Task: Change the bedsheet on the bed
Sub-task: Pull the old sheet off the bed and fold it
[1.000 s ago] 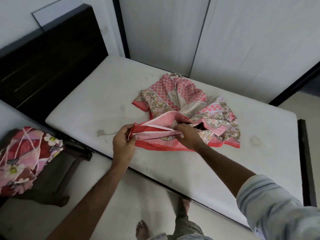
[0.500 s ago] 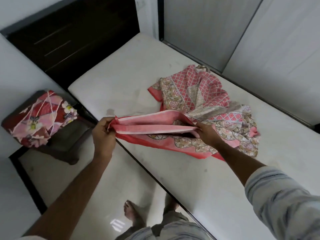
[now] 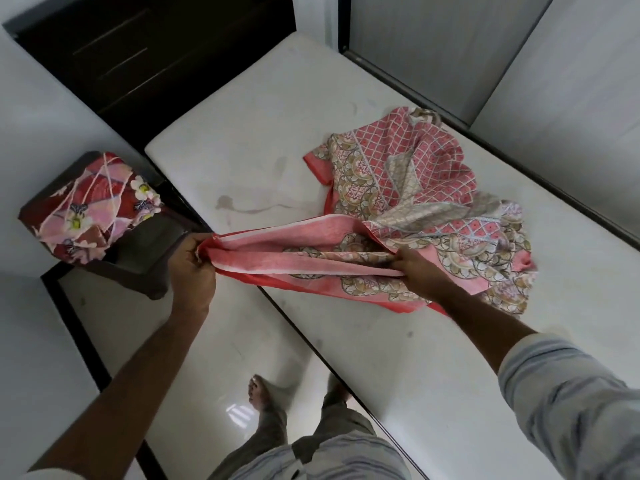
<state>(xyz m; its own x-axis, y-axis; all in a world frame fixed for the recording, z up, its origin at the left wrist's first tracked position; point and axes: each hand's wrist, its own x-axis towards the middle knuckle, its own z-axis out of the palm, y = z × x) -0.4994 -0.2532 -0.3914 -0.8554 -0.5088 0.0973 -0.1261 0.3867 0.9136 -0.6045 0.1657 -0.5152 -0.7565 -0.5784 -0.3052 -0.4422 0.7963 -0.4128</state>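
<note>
Over mattress (image 3: 242,133) edge | your left hand (image 3: 192,268), right hand (image 3: 415,268) are gripping bedsheet (image 3: 398,188) hem, now stretching wider | unfolding progressing

One bare mattress (image 3: 277,126) with one dark headboard (image 3: 145,57) behind it. One pink patterned bedsheet (image 3: 398,202) lies bunched on the mattress. One floral bundle of cloth (image 3: 97,209) sits on one dark stool (image 3: 149,251). Two hands: one left hand (image 3: 190,268) and one right hand (image 3: 415,268). Two bare feet (image 3: 263,396) stand on the floor. Two pale wardrobe panels (image 3: 433,46) stand beyond the bed.
</note>
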